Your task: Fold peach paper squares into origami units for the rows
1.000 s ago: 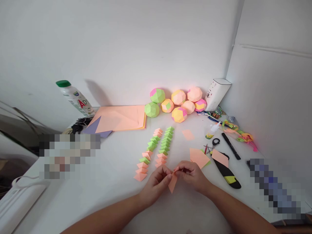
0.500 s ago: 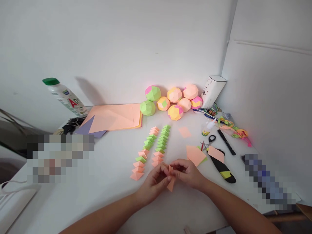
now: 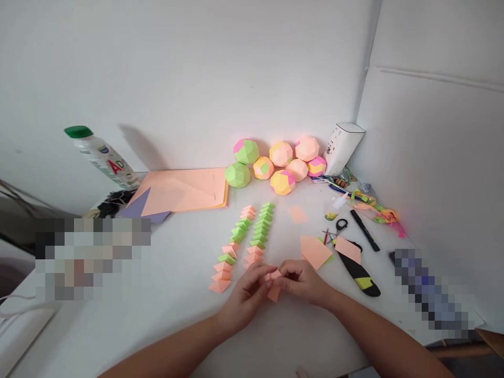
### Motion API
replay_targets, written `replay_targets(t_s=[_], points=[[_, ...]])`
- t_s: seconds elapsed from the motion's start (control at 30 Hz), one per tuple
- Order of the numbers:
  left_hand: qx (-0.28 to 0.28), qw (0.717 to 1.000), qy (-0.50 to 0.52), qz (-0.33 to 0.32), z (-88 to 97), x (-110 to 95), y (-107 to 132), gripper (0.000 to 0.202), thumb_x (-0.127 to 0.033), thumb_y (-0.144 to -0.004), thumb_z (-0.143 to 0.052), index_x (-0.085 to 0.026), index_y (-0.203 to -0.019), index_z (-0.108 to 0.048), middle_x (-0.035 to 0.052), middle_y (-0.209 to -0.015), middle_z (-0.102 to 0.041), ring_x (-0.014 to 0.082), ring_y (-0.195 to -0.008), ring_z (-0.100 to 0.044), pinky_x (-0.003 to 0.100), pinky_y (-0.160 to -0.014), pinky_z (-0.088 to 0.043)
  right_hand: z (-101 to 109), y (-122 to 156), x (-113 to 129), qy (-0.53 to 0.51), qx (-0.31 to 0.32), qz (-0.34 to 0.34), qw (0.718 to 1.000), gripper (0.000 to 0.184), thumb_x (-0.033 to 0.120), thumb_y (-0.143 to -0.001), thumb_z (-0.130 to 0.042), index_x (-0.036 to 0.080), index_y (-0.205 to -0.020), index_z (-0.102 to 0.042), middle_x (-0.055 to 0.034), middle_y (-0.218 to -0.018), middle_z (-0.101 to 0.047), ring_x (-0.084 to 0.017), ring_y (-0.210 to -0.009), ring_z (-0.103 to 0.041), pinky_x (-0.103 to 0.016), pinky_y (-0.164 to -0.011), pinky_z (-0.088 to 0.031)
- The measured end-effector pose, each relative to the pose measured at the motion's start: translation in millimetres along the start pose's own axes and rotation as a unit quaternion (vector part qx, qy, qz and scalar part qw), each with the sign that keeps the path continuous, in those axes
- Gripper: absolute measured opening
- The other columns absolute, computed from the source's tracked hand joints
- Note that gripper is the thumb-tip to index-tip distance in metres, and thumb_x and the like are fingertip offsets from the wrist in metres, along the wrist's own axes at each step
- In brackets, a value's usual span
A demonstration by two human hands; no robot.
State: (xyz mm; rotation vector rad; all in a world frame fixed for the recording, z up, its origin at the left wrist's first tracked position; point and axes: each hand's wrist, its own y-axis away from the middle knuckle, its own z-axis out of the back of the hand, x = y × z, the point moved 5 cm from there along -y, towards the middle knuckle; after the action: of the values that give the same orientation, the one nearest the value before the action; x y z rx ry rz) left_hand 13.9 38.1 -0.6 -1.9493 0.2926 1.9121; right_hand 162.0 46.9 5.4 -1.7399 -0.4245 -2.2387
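Between both hands is a small piece of peach paper (image 3: 274,292), partly folded, with its lower end sticking out below the fingers. My left hand (image 3: 247,295) pinches it from the left with thumb and fingertips. From the right, my right hand (image 3: 302,281) grips its upper edge the same way; the fingers hide much of the paper. Just beyond my left hand run two rows of folded paper pieces, one mostly green row (image 3: 263,226) and one mixed green and peach row (image 3: 226,258). Loose peach paper squares (image 3: 316,252) lie beyond my right hand.
Faceted paper balls (image 3: 283,182) cluster by the wall. Peach sheets (image 3: 181,190) and a green-capped bottle (image 3: 104,157) stand at the back left. Right of the hands are scissors (image 3: 342,224), a glue bottle (image 3: 335,206), a black marker (image 3: 365,230) and a black-yellow cutter (image 3: 360,275).
Both hands have shifted on the peach paper, and its upper tip now lies bent over between the fingers. Its lower end has moved slightly upward.
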Motion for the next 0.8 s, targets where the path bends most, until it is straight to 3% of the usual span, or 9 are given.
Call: replay_targets(t_s=[0.2, 0.43, 0.67, 0.8], points=[[-0.007, 1.000, 0.000, 0.006, 1.1, 9, 2, 0.030, -0.031, -0.087, -0.055, -0.028, -0.115, -0.061, 0.0022, -0.083, -0.051, 0.0147, -0.071, -0.049, 0.028, -0.065, -0.046, 3, 1, -6, 0.000, 0.010, -0.017, 1.000, 0.035, 0.048, -0.078, -0.062, 0.016, -0.064, -0.054, 0.0038, -0.061, -0.041, -0.009, -0.055, -0.036, -0.022, -0.050, -0.030], [-0.028, 0.999, 0.000, 0.017, 1.4, 10, 1, 0.032, -0.032, -0.084, -0.058, -0.026, -0.115, -0.062, 0.0052, -0.092, -0.056, 0.0188, -0.084, -0.053, 0.032, -0.073, -0.049, 7, -2, 2, -0.018, -0.004, 0.000, 1.000, 0.029, 0.041, -0.077, -0.064, 0.016, -0.065, -0.057, 0.0025, -0.062, -0.046, -0.010, -0.056, -0.039, -0.023, -0.052, -0.032], [-0.051, 0.997, -0.063, -0.003, 2.7, 6, 1, 0.027, -0.029, -0.084, -0.058, -0.025, -0.110, -0.065, -0.0010, -0.070, -0.047, 0.0153, -0.069, -0.051, 0.028, -0.063, -0.048, 11, 0, 8, 0.053, -0.045, 0.043, 0.997, 0.027, 0.039, -0.078, -0.065, 0.016, -0.064, -0.062, 0.0006, -0.061, -0.051, -0.012, -0.057, -0.044, -0.024, -0.054, -0.037], [-0.029, 0.997, -0.073, 0.017, -0.6, 5, 0, 0.027, -0.033, -0.087, -0.053, -0.023, -0.108, -0.066, 0.0001, -0.069, -0.051, 0.0149, -0.066, -0.053, 0.028, -0.062, -0.049, 12, 1, 10, 0.067, -0.060, 0.048, 0.995, 0.025, 0.037, -0.079, -0.064, 0.016, -0.065, -0.064, 0.0001, -0.061, -0.054, -0.012, -0.058, -0.047, -0.024, -0.055, -0.038]])
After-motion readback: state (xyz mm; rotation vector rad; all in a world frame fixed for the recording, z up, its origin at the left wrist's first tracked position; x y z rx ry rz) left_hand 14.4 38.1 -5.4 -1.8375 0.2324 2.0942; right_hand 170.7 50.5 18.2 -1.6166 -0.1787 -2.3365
